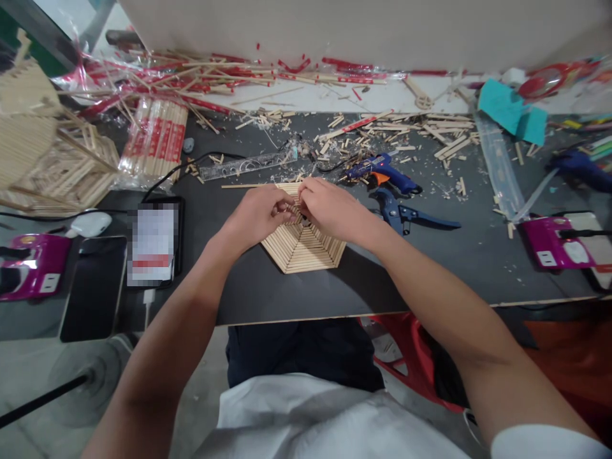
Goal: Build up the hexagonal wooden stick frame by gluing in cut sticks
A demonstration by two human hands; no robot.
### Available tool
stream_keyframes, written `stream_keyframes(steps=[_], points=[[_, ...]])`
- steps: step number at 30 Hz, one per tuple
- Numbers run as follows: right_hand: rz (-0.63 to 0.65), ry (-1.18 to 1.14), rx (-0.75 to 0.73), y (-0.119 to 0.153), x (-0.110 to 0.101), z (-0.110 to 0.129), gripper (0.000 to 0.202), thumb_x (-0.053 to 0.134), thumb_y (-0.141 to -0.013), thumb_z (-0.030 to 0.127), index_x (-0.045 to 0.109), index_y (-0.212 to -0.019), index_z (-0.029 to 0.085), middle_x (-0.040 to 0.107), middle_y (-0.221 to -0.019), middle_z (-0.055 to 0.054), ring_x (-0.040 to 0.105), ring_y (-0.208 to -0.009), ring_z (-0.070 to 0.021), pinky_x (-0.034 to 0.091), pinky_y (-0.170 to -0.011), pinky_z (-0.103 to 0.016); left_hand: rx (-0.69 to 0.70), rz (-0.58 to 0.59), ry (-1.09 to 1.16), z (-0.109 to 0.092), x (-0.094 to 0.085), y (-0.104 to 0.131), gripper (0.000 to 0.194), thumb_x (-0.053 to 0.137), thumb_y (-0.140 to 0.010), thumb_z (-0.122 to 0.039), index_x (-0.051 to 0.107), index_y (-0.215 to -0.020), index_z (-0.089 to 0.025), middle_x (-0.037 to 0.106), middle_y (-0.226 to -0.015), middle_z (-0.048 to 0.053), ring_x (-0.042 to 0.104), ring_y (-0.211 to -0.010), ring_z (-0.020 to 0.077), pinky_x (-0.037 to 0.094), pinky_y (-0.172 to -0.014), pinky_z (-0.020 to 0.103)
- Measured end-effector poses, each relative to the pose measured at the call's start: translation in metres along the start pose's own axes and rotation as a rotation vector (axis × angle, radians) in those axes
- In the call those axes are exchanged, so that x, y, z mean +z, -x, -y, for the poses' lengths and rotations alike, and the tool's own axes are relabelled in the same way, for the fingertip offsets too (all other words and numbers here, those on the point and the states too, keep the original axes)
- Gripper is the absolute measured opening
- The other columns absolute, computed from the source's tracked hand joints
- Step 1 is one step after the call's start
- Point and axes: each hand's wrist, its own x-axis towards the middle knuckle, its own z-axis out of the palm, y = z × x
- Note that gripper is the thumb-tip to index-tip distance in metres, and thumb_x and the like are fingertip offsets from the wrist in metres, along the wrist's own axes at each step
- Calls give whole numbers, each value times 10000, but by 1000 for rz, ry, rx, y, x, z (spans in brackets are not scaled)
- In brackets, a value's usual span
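Observation:
A polygon-shaped panel of pale wooden sticks [313,260], laid in nested rings with dark seams, rests on the desk in front of me. My left hand [255,217] is over its upper left part, thumb and fingers pinched together near the middle. Opposite it, my right hand [329,207] covers the upper right part, its fingers closed close to the left fingertips. What lies between the fingertips is too small and hidden to make out. One loose thin stick [239,187] pokes out to the left behind my left hand.
Behind the hands lie a blue glue gun [382,172], a dark blue hand cutter [396,210], a clear ruler [248,164] and cut stick pieces [452,143]. Phones [93,287] and a purple power strip [41,264] are left; wrapped chopsticks [155,137] are back left.

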Motion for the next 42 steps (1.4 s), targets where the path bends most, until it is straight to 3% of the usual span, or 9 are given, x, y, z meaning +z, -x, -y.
stream_keyframes(steps=[8,12,17,20,33,42], points=[[26,-128,46,1,-3,1,212,453,-967,69,637,-1060,116,611,-1177,-163,562,-1042,-253,460,-902,-362,4,-15,8,2,2,0,109,699,-855,-255,749,-912,-177,682,-802,36,606,-749,186,430,-719,319],[-18,-331,104,-4,-5,-3,139,537,-950,97,670,-948,137,645,-1143,-139,605,-1000,-218,475,-899,-335,-14,-13,27,1,0,0,116,729,-850,-257,764,-937,-189,683,-792,31,600,-736,179,429,-716,314],[-66,-539,307,-1,-15,-18,128,629,-909,115,754,-899,142,748,-963,-89,665,-848,-178,489,-832,-308,-39,-10,63,1,-1,1,172,767,-848,-295,758,-973,-178,676,-805,27,590,-718,163,443,-718,309],[-58,-555,379,3,-19,-24,109,684,-870,110,784,-891,148,773,-924,-74,682,-814,-169,496,-810,-300,-44,-17,68,1,-1,1,185,781,-844,-290,756,-979,-167,669,-810,26,592,-720,156,442,-719,305],[-24,-426,401,-8,-17,-11,95,783,-835,201,770,-757,149,758,-811,-94,687,-768,-191,503,-756,-316,-10,-36,74,3,1,2,182,751,-840,-314,752,-961,-178,674,-784,22,596,-714,160,443,-711,302],[101,-432,477,-26,-28,-7,127,861,-730,196,754,-666,176,735,-701,-87,697,-730,-232,543,-729,-351,-33,-32,85,0,0,1,163,756,-820,-266,769,-958,-181,662,-775,18,566,-673,143,420,-673,292]])
